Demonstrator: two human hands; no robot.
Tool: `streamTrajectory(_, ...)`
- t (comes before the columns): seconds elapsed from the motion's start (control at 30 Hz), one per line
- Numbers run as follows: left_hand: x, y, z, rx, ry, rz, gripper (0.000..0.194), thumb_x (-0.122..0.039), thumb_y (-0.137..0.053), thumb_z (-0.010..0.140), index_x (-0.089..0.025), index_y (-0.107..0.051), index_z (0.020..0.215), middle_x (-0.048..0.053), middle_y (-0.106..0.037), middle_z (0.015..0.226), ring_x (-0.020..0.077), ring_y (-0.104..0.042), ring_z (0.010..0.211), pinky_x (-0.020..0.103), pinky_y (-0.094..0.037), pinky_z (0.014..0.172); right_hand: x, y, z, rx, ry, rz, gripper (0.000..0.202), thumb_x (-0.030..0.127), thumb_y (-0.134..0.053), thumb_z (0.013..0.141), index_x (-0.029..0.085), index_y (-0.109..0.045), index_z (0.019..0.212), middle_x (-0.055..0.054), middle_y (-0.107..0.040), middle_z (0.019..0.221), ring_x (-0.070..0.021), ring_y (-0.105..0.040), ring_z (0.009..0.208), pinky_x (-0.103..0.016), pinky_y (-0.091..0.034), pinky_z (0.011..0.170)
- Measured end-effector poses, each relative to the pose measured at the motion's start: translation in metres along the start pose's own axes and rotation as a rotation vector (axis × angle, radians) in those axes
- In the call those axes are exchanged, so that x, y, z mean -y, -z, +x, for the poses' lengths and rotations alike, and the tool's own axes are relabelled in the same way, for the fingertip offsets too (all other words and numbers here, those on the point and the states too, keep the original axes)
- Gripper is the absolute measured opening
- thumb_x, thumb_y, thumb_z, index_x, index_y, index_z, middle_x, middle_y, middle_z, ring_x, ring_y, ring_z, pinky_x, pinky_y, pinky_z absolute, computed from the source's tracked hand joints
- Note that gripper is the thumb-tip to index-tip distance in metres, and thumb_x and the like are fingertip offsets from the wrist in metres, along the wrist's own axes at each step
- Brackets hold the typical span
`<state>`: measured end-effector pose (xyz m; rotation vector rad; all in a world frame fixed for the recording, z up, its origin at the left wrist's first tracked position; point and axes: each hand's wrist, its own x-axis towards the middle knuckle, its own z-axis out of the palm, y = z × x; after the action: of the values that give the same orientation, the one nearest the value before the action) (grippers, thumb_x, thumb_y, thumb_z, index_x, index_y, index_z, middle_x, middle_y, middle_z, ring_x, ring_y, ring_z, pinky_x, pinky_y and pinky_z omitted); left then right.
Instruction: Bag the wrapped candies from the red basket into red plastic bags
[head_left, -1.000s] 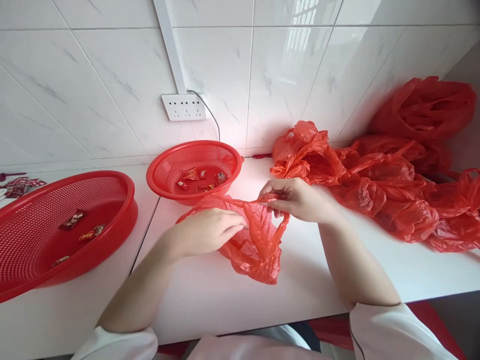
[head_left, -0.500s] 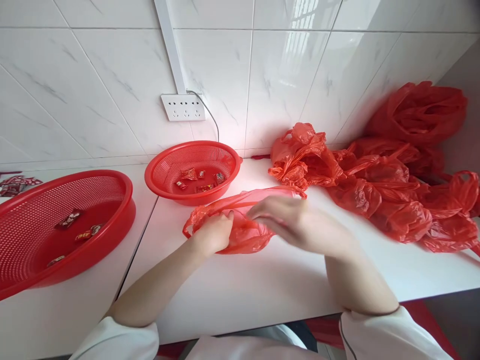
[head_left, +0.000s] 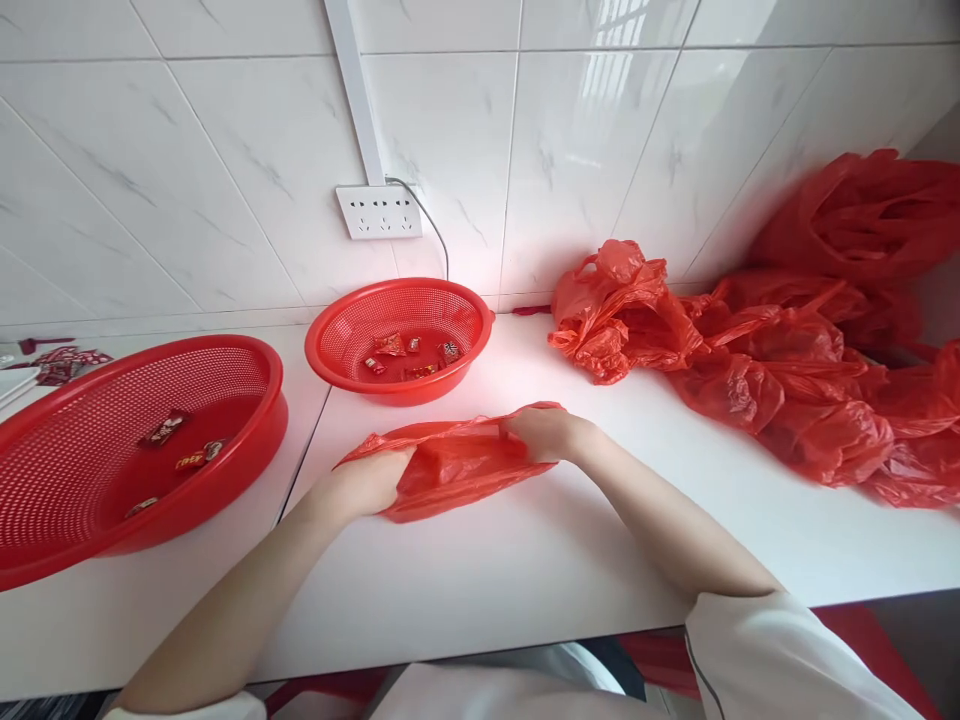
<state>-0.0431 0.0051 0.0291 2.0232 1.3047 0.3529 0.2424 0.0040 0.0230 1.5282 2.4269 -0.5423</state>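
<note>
A thin red plastic bag [head_left: 457, 470] is stretched sideways between my hands over the white table, its mouth spread wide toward me. My left hand [head_left: 373, 482] grips its left side, with the fingertips hidden in the red film. At the opposite end, my right hand [head_left: 544, 432] reaches into the mouth and holds the right side, fingers partly covered by the plastic. Just behind the bag sits a round red basket [head_left: 330, 375] with several small wrapped snacks [head_left: 390, 345] at its bottom.
A larger red basket [head_left: 277, 420] with a few wrapped snacks [head_left: 165, 430] stands at left. Crumpled red plastic bags [head_left: 787, 370] are heaped at right against the tiled wall [head_left: 450, 110]. A socket strip [head_left: 379, 212] with a grey cable hangs behind the smaller basket.
My hands have moved apart, the left one leftward and the right one into the bag's mouth. The bag has gone from bunched to stretched wide. The view has shifted slightly.
</note>
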Motion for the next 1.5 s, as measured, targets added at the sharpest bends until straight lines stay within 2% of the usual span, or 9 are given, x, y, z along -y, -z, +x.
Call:
streamTrajectory(0.17,-0.031,-0.002,-0.017,0.173,-0.194,0.378,0.024,-0.022,-0.046,0.084,-0.025,-0.066,0.096,0.005,-0.068,0.093,0.0237,-0.062,0.082,0.034,-0.044,0.071,0.002,0.01,-0.008,-0.274,0.304,0.155,0.017,0.033,-0.055,0.087,0.021,-0.064,0.079,-0.002,-0.064,0.08,-0.0165,-0.059,0.076,-0.026,-0.042,0.065)
streamTrajectory(0.3,-0.04,-0.002,-0.013,0.124,-0.39,0.488,0.044,-0.009,-0.044,0.08,-0.029,-0.062,0.114,0.004,-0.062,0.117,0.0242,-0.058,0.107,0.034,-0.044,0.086,0.001,0.012,-0.01,-0.388,0.231,0.163,0.035,0.043,-0.068,0.076,0.022,-0.059,0.104,-0.004,-0.06,0.106,-0.0163,-0.058,0.076,-0.027,-0.042,0.062)
streamTrajectory(0.4,-0.021,-0.003,-0.005,0.153,-0.302,0.484,0.084,-0.004,-0.051,0.067,-0.04,-0.038,0.141,0.001,-0.032,0.153,0.031,-0.044,0.129,0.039,-0.044,0.094,-0.003,0.004,-0.002,-0.293,0.182,0.167,0.075,0.043,-0.074,0.067,0.029,-0.043,0.134,-0.008,-0.044,0.136,-0.0175,-0.062,0.08,-0.028,-0.047,0.064)
streamTrajectory(0.5,0.008,-0.005,0.002,0.254,-0.091,0.455,0.103,-0.006,-0.058,0.06,-0.04,-0.02,0.149,0.002,-0.017,0.159,0.0376,-0.032,0.138,0.046,-0.041,0.1,-0.01,-0.009,0.012,-0.186,0.204,0.158,0.091,0.039,-0.073,0.066,0.031,-0.03,0.146,-0.009,-0.033,0.149,-0.026,-0.059,0.107,-0.033,-0.049,0.082)
streamTrajectory(0.63,0.031,-0.004,0.008,0.286,-0.053,0.291,0.092,-0.018,-0.063,0.068,-0.036,-0.026,0.149,0.004,-0.031,0.154,0.0354,-0.025,0.141,0.05,-0.029,0.11,-0.018,-0.024,0.029,-0.118,0.215,0.138,0.094,0.04,-0.074,0.065,0.026,-0.031,0.148,-0.011,-0.034,0.151,-0.0337,-0.033,0.137,-0.044,-0.035,0.108)
streamTrajectory(0.8,0.044,0.011,0.019,0.239,-0.007,-0.128,0.075,-0.025,-0.073,0.067,-0.033,-0.049,0.138,0.007,-0.061,0.126,0.027,-0.057,0.114,0.035,-0.049,0.092,-0.021,-0.03,0.032,-0.063,0.213,0.183,0.095,0.03,-0.071,0.064,0.022,-0.03,0.149,-0.012,-0.03,0.154,-0.0336,-0.027,0.141,-0.045,-0.034,0.11)
streamTrajectory(1.03,0.059,0.013,0.036,0.093,0.207,-0.701,0.045,-0.038,-0.073,0.074,-0.015,-0.065,0.112,0.015,-0.065,0.117,0.0221,-0.066,0.095,0.028,-0.054,0.077,-0.015,-0.024,0.018,-0.233,0.293,0.23,0.07,0.021,-0.07,0.068,0.023,-0.052,0.135,-0.01,-0.052,0.139,-0.0317,-0.048,0.127,-0.037,-0.046,0.096)
streamTrajectory(1.2,0.04,0.009,0.042,-0.11,0.448,-1.039,0.061,-0.064,-0.053,0.08,-0.009,-0.056,0.108,0.021,-0.07,0.093,0.025,-0.07,0.079,0.03,-0.057,0.066,-0.007,0.0,0.006,-0.357,0.315,0.233,0.038,0.035,-0.058,0.085,0.022,-0.062,0.121,-0.009,-0.067,0.118,-0.027,-0.062,0.107,-0.039,-0.047,0.092)
streamTrajectory(1.5,0.025,-0.019,0.054,-0.268,0.23,-1.451,0.015,-0.012,-0.051,0.074,-0.013,-0.057,0.088,0.009,-0.07,0.096,0.0189,-0.068,0.091,0.03,-0.057,0.085,0.026,0.065,-0.017,-0.652,0.48,0.398,0.025,0.031,-0.052,0.091,0.023,-0.064,0.112,-0.003,-0.071,0.109,-0.0182,-0.066,0.097,-0.031,-0.05,0.085)
